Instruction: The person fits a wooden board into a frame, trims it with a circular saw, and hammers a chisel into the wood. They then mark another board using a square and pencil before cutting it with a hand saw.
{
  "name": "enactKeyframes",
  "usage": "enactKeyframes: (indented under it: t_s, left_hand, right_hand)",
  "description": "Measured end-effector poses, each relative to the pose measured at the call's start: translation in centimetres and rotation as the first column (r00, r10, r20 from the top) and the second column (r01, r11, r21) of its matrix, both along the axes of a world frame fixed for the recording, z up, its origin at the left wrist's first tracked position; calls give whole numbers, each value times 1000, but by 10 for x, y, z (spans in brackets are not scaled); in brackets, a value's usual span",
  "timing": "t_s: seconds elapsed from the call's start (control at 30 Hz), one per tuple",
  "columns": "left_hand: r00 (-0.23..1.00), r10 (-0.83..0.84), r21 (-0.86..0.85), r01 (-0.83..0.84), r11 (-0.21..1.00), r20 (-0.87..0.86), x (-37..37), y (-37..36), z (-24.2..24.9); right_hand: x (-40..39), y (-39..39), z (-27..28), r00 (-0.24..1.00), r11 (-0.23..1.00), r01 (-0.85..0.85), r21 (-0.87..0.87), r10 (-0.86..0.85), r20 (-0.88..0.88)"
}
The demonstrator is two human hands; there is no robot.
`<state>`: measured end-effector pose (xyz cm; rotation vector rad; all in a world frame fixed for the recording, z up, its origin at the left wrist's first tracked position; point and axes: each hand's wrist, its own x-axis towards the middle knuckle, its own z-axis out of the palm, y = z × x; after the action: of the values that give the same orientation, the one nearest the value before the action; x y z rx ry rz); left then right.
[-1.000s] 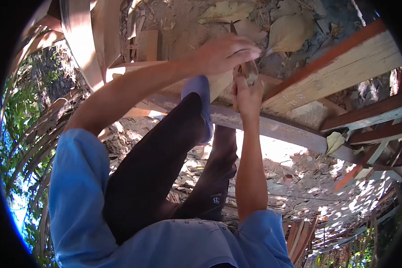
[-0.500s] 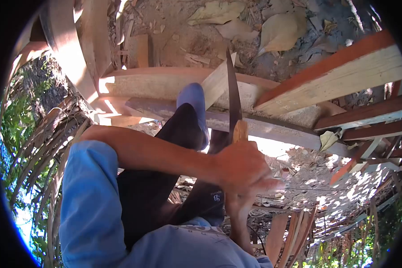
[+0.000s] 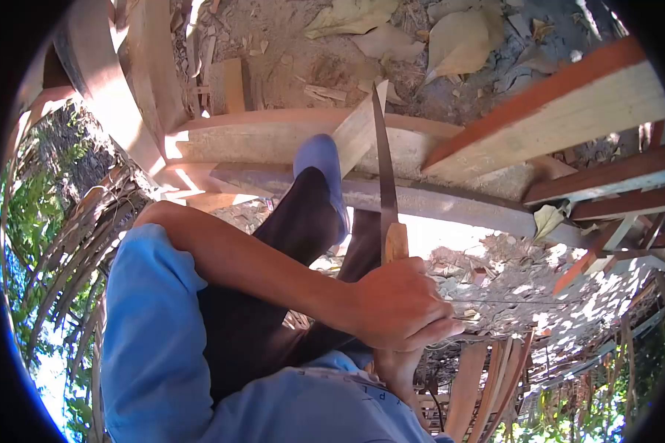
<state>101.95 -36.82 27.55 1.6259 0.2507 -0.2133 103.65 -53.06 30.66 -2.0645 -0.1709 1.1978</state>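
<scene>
A handsaw (image 3: 386, 177) with a long tapered blade and a wooden handle points away from me. I cannot make out its teeth. My left hand (image 3: 399, 303) is closed around the handle, knuckles up. My right hand (image 3: 397, 367) comes up from below and meets the left one; its fingers are hidden behind it. Beside the far part of the blade, a pale wooden piece (image 3: 356, 140) lies slanted across a long beam (image 3: 266, 142). My foot in a blue-grey shoe (image 3: 319, 159) rests against this wood.
Thick red-edged planks (image 3: 547, 111) jut in from the right. More boards (image 3: 107, 81) stand at the upper left. Dry leaves (image 3: 462, 44) and wood chips cover the ground. Several boards (image 3: 488, 384) lean at the lower right, and dried fronds (image 3: 81, 229) hang at the left.
The saw handle and my left hand have moved toward my body, and more blade shows between the handle and the wooden piece. My foot stays about where it was.
</scene>
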Motion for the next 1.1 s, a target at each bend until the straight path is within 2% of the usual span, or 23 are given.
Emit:
enactKeyframes:
  t_s: [0.03, 0.07, 0.1, 0.13, 0.17, 0.2, 0.23, 0.3, 0.33, 0.4, 0.43, 0.47, 0.5, 0.53, 0.57, 0.63, 0.73, 0.8, 0.9, 0.93, 1.03, 1.07, 1.1]
  left_hand:
    - [1000, -13, -1, 13, 1000, 18, 2, 6, -7]
    - [999, 19, 78, -22, 997, 31, -7, 10, -84]
    - [998, 52, 158, -58, 986, 43, -16, 14, -159]
    - [995, 85, 236, -95, 967, 53, -25, 18, -235]
    - [988, 39, 186, -67, 980, 148, -13, 82, -255]
    - [971, -5, 135, -28, 990, 241, 0, 147, -274]
    - [998, 9, 58, -12, 998, 63, 4, 147, -252]
    - [958, -4, -107, -28, 994, -288, 18, 130, -205]
    - [991, 12, 65, -3, 998, -130, 23, 83, -201]
    - [998, -12, 316, 34, 948, -69, 51, 28, -180]
    - [991, 1, 266, 35, 963, -134, 58, 24, -173]
    - [980, 14, 218, 30, 975, -200, 64, 20, -165]
    - [979, 24, 103, -3, 995, -204, 67, 31, -172]
    - [978, 29, -19, -33, 999, -209, 71, 38, -177]
    - [959, -52, -185, 0, 983, -279, 72, 54, -179]
    - [951, -87, -275, 2, 961, -296, 75, 71, -180]
    - [954, 24, -360, -137, 923, -300, 87, 76, -193]
    - [951, -6, -278, -84, 957, -308, 95, 71, -184]
    - [966, -1, -156, -41, 987, -260, 95, 69, -179]
    - [968, 0, -130, -33, 991, -252, 89, 64, -178]
    - [945, 60, -183, -124, 975, -321, 78, 65, -174]
    - [959, 136, -217, -191, 957, -247, 76, 61, -178]
    - [949, 144, -167, -196, 966, -281, 74, 62, -183]
  right_hand:
    - [2, 6, -27, 997, 997, -79, -20, 79, 16]
    - [9, 24, -81, 978, 977, -206, -59, 208, 18]
    - [13, 47, -151, 929, 917, -369, -152, 365, -53]
    - [15, 73, -212, 888, 863, -458, -213, 431, -163]
    - [21, 131, -215, 949, 946, -307, -100, 312, 43]
    - [26, 189, -219, 952, 978, -203, 42, 187, 242]
    - [27, 173, -213, 937, 962, -262, 72, 235, 258]
    - [20, 96, -198, 900, 931, -357, 82, 319, 296]
    - [21, 65, -201, 869, 905, -414, 99, 361, 338]
    - [27, 52, -209, 948, 964, -198, 176, 142, 284]
    - [30, 45, -213, 966, 972, -84, 219, 26, 256]
    - [44, 57, -194, 987, 973, 158, 167, -148, -70]
    - [54, 71, -177, 864, 923, 382, 41, -341, -370]
    - [55, 91, -163, 904, 935, 355, 27, -335, -266]
    - [53, 96, -162, 904, 938, 345, -11, -336, -265]
    - [55, 113, -164, 906, 941, 338, -35, -335, -258]
    - [76, 129, -164, 902, 937, 349, -22, -342, -265]
    - [82, 121, -163, 867, 921, 388, -17, -372, -331]
    - [74, 106, -172, 883, 920, 386, 64, -349, -313]
    - [73, 103, -172, 909, 945, 320, 63, -288, -301]
    - [64, 109, -164, 915, 939, 335, 73, -306, -261]
    - [63, 104, -179, 950, 958, 266, 112, -241, -197]
    - [62, 100, -194, 976, 970, 196, 145, -178, -127]
